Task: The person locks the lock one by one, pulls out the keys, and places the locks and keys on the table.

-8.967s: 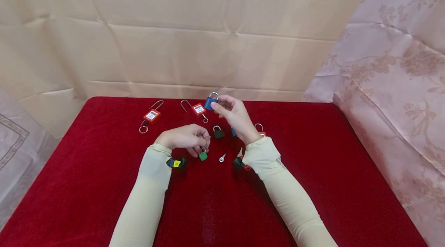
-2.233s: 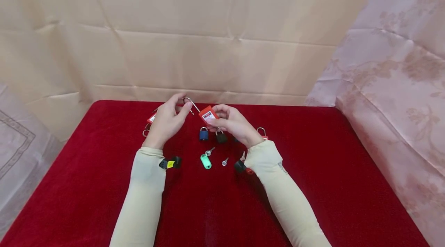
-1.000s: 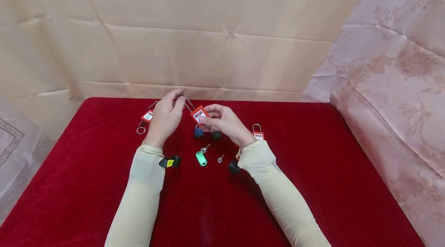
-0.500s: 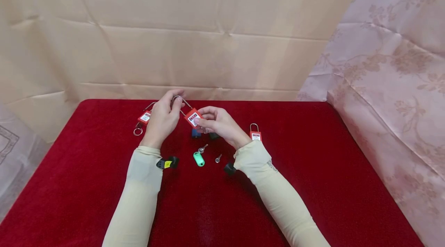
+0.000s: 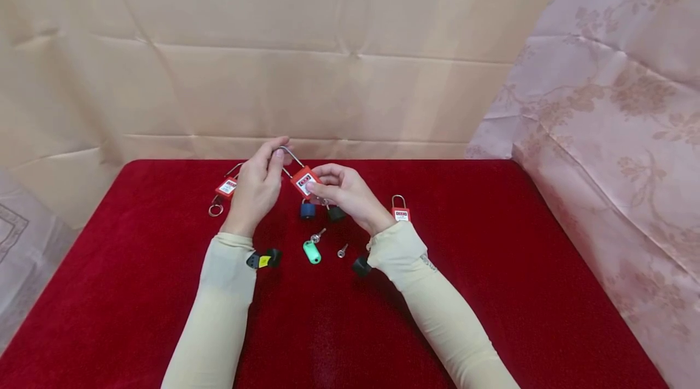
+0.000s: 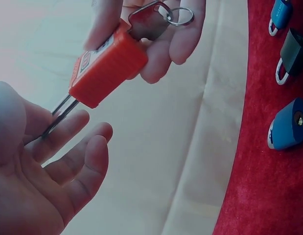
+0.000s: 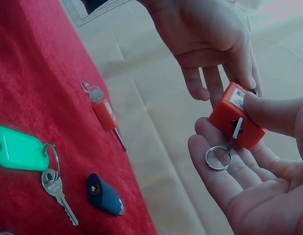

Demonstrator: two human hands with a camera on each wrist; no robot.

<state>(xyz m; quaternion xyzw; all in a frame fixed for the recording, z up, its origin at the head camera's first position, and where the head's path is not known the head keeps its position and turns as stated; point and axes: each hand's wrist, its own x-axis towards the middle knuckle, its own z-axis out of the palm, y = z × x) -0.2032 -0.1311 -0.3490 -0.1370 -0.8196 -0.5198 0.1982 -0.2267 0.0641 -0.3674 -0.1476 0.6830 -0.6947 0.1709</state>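
Held up between my hands is a red padlock (image 5: 304,181) with a white label and a long metal shackle. My left hand (image 5: 256,188) pinches the curved top of the shackle between thumb and fingers. With thumb and curled fingers, my right hand (image 5: 352,197) grips the red body. A key (image 6: 149,22) sticks out of the body's bottom, its ring (image 7: 219,158) hanging over the right fingers. In the left wrist view both shackle legs appear to run into the body. Just below the hands stand a blue padlock (image 5: 308,210) and a black padlock (image 5: 336,213).
Another red padlock (image 5: 226,187) with key lies at left, partly behind my left hand; a third (image 5: 401,213) lies at right. A green key tag (image 5: 312,252) and a loose key (image 5: 342,250) lie nearer on the red cloth (image 5: 492,292). A second blue padlock (image 6: 281,13) shows.
Earlier, my hands held the green-tagged key and a blue padlock; both now rest on the cloth. The red padlock was picked up, and its swung-out shackle has turned until both legs meet the body.
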